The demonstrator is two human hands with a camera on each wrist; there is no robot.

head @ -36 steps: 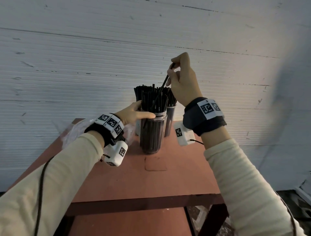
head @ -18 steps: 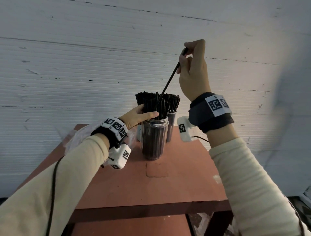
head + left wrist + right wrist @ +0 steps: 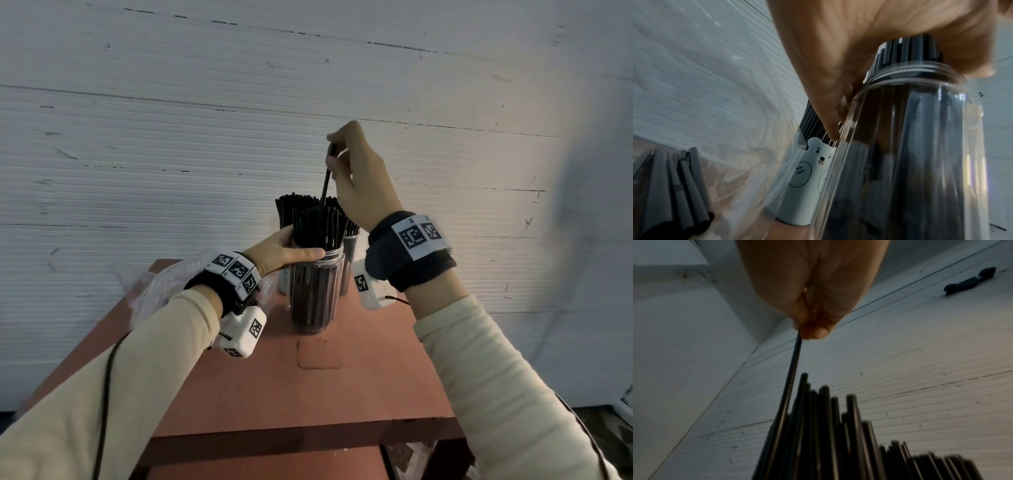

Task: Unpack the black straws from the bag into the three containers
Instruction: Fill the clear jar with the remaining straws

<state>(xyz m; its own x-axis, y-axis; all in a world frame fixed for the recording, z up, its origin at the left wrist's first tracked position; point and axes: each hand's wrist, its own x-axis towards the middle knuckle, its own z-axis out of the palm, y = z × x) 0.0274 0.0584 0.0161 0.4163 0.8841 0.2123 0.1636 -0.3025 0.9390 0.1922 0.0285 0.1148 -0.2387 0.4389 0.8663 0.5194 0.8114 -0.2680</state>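
Head view: right hand (image 3: 363,181) grip pinches one black straw (image 3: 326,183); left hand (image 3: 279,251) grip clasps the clear jar (image 3: 317,294)

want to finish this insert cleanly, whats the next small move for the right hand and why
Probably push the single straw straight down: the right hand pinches its top, its lower end sits among the packed straws in the clear jar, which the left hand grips at the rim.

— Any words or numbers you can read here?
— None. The wrist bands (image 3: 416,234) and the small white boxes (image 3: 244,330) carry only black-and-white square code marks, and the pale cup (image 3: 809,181) has a drawn bear, no lettering.
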